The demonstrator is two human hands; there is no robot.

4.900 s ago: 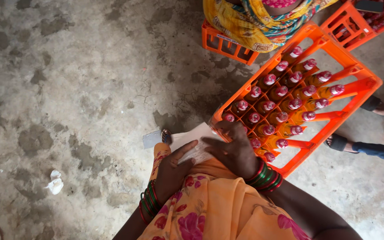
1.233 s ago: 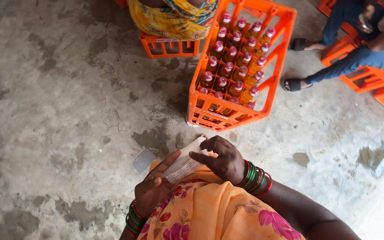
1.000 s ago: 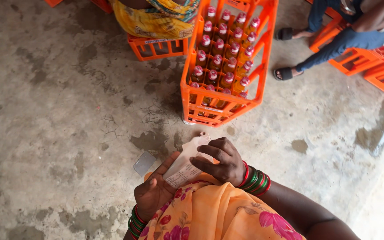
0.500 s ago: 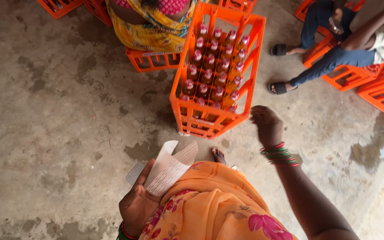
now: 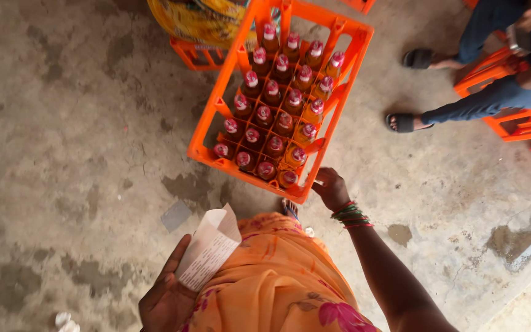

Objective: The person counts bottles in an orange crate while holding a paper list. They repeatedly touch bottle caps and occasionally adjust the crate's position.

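Head view: our right hand [image 5: 332,187] fingers grip the near corner of the bottle crate [image 5: 278,98]; our left hand [image 5: 167,298] grasps a paper slip [image 5: 209,249].

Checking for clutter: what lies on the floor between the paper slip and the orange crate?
In the head view, only bare stained concrete floor lies between the slip, held in the left hand, and the crate. A small grey patch sits just left.

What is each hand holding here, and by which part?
The left hand holds a white paper slip by its lower end. The right hand is at the near rim of the orange bottle crate; whether it grips is unclear.
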